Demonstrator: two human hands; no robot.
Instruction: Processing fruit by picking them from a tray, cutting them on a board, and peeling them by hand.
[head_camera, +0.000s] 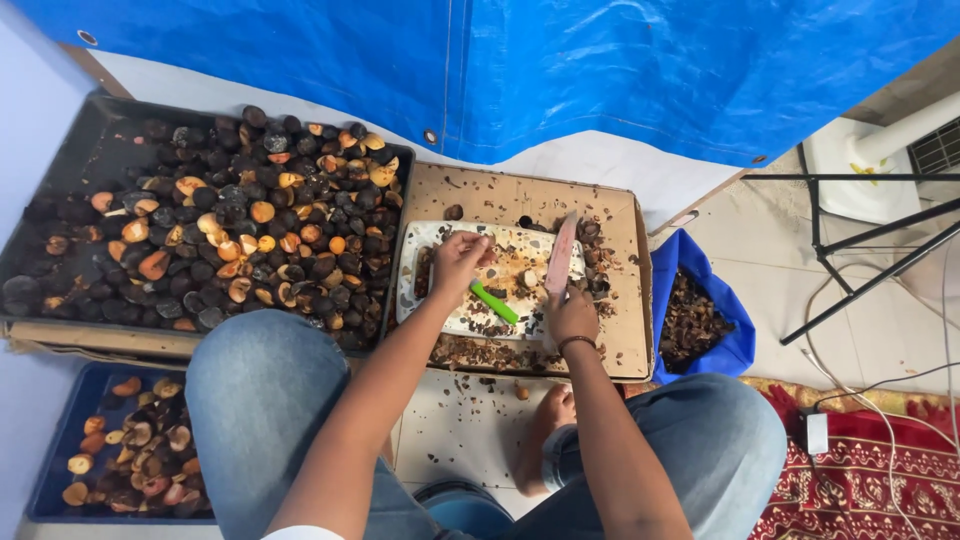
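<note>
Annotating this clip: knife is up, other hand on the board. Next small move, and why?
Probably bring the knife down onto whatever the left hand pins on the white cutting board. The right hand holds the blade raised and tilted just beside the left fingers. The pinned piece is hidden, so keep the cut clear of the fingertips.

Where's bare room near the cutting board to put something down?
Bare cardboard shows in the shallow box along its far edge, above the white cutting board, and at its right wall past the knife. Tile floor between the knees is open but littered. The board itself and the big tray of nuts are crowded.
</note>
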